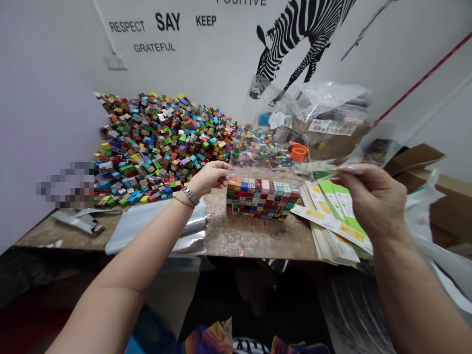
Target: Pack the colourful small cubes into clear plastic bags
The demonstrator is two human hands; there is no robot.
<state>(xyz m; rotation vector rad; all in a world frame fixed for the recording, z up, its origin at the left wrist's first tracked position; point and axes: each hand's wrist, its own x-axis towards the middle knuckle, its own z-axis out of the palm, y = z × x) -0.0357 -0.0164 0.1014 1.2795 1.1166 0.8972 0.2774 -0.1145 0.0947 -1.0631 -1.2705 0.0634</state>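
A clear plastic bag (pixel 271 164) is stretched between my two hands, above and behind a block of stacked colourful cubes (pixel 262 200). My left hand (pixel 213 178) pinches the bag's left edge, close to the block's upper left corner. On the other side, my right hand (pixel 374 199) grips the gathered right end between thumb and fingers. The cubes stand in neat rows as an upright rectangular block on the brown table (pixel 258 241). Because the bag is see-through, its exact outline is hard to make out.
A large heap of mixed cubes (pixel 165 142) fills the back left. Flat clear bags (pixel 147 228) lie under my left forearm, near a metal tool (pixel 79 221). Printed strips and green cards (pixel 335 211) lie at right, beside cardboard boxes (pixel 442 196). An orange tape ring (pixel 298 152) sits behind.
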